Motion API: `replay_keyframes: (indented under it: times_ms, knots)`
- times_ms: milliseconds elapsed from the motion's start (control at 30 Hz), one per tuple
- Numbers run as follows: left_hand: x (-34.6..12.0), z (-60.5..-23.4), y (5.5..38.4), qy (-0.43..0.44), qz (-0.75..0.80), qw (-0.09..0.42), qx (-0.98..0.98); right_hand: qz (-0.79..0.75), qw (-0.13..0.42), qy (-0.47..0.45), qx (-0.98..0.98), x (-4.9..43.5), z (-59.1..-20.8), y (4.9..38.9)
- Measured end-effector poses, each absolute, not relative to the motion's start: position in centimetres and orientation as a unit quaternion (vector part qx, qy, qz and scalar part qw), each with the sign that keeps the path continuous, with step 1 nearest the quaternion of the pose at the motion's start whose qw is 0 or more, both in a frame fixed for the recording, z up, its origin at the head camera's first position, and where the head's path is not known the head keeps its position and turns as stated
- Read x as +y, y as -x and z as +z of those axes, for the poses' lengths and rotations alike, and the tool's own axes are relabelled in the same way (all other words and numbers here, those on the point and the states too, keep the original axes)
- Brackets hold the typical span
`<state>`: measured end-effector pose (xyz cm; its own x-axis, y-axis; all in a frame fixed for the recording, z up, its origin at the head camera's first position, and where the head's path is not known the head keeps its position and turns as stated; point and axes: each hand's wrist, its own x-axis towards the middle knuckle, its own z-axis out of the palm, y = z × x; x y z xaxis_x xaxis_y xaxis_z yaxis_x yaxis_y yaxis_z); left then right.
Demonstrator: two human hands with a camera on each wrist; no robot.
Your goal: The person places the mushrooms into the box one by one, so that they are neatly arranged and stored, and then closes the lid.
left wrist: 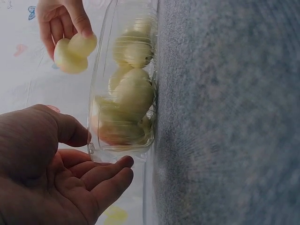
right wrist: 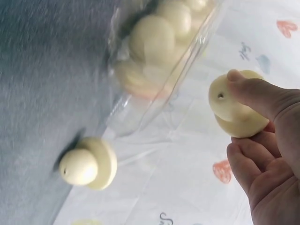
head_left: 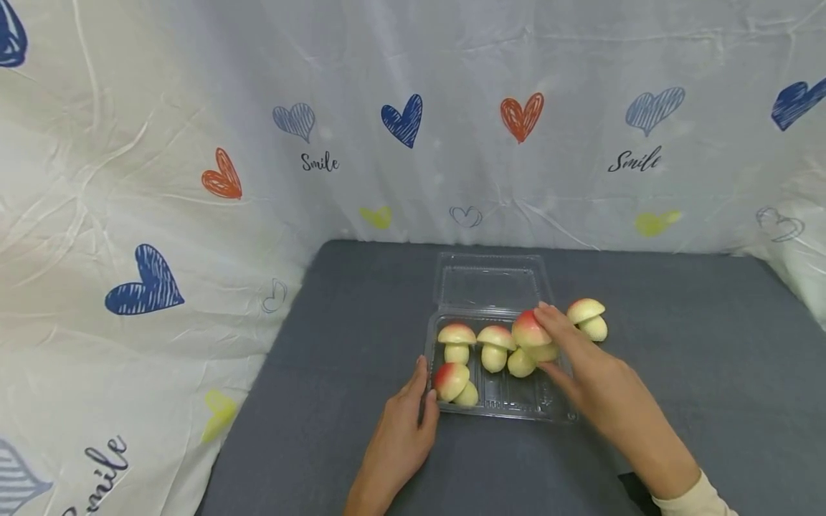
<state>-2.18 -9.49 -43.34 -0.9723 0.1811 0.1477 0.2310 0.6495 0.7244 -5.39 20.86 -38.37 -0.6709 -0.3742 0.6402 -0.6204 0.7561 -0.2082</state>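
There's the right hand [head_left: 606, 387] pinching a mushroom [head_left: 530, 331] over the clear box [head_left: 516, 415], left hand [head_left: 401, 430] spread, touching the box's near left corner!

Soft light; container [head_left: 490, 395] glints; wrist views partly blurred.

Tabletop [head_left: 697, 373]: plain dark grey, fabric-like, spreading beneath the left fingers [head_left: 416, 380] and right fingers [head_left: 561, 330].
Back sheet [head_left: 464, 50]: pale, creased, hanging well beyond the fingers.
Side sheet [head_left: 193, 351]: pale, wrinkled, well left of the left fingers.
Hearts [head_left: 401, 122]: blue, orange-red, yellow, ahead of the fingers and leftward.
Lettering [head_left: 320, 163]: dark script "Smile" on both sheets.
Light: soft, warmer-toned left of the fingers than ahead.
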Motion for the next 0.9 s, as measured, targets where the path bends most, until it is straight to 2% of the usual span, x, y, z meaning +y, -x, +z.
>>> replay_keyframes:
  times_ms: [500, 900]
  knots:
    - [-9.5, -43.4, 2.2, 0.119, -0.405, 0.041, -0.906, 0.204, 0.249, -0.339, -0.884, 18.5, -40.5, 5.1]
    - [-9.6, -43.4, 2.3, 0.121, -0.406, 0.039, -0.905, 0.201, 0.216, -0.343, -0.892, 17.9, -41.8, 5.1]
